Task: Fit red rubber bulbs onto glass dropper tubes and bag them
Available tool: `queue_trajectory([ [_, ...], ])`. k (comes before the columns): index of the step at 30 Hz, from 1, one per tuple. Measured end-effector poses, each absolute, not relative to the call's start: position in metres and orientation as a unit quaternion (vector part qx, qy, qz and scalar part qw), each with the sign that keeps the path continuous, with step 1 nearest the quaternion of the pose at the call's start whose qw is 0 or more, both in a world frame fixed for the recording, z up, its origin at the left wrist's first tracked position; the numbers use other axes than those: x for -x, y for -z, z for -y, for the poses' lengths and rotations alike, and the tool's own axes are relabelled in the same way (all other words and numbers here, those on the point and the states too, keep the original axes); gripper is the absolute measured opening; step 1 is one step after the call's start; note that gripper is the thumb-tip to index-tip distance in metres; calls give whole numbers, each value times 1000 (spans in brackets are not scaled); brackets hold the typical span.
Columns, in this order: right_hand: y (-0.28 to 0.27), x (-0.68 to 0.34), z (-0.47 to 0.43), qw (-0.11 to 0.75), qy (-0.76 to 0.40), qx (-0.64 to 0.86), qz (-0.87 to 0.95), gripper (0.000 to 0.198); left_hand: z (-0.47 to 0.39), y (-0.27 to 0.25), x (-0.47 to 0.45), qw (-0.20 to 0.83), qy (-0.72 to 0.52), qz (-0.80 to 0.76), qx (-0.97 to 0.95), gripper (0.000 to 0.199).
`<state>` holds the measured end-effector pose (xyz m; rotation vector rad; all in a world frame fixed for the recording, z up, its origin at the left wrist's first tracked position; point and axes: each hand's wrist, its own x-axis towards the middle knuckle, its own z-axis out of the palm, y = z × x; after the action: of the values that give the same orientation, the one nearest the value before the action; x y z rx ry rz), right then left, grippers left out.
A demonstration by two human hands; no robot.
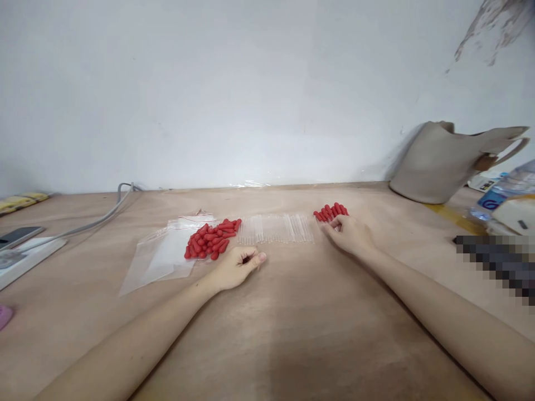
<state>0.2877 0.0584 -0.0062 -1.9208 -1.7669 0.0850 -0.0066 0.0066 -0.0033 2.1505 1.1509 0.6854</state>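
My left hand rests low over the table, fingers curled in and thumb laid forward. Whatever it may hold is hidden. Just behind it lies a loose pile of red rubber dropper bulbs, partly on a clear plastic bag. Thin clear glass tubes lie side by side in a row between my hands. At the right end of that row, my right hand has its fingers drawn together against a neat cluster of red bulbs. What sits between those fingertips cannot be made out.
A beige bag stands at the back right, with a plastic-wrapped pack beside it. On the left are a phone, a grey cable and a white box. The wall closes off the table's back edge.
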Motion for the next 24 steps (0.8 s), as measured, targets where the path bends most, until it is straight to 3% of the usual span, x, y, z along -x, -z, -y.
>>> queue_trajectory([
  [10, -11, -257, -77, 118, -22, 735, 667, 28, -1, 3, 5, 308, -250, -450, -800, 25],
  [16, -7, -243, -82, 93, -13, 750, 655, 24, -1, 2, 4, 291, -237, -442, -814, 23],
  [20, 1, -249, -74, 132, 58, 730, 668, 30, -1, 1, 3, 289, -241, -440, -815, 23],
  [24, 2, -276, -77, 242, 154, 715, 637, 31, -1, -1, 2, 294, -239, -439, -814, 22],
])
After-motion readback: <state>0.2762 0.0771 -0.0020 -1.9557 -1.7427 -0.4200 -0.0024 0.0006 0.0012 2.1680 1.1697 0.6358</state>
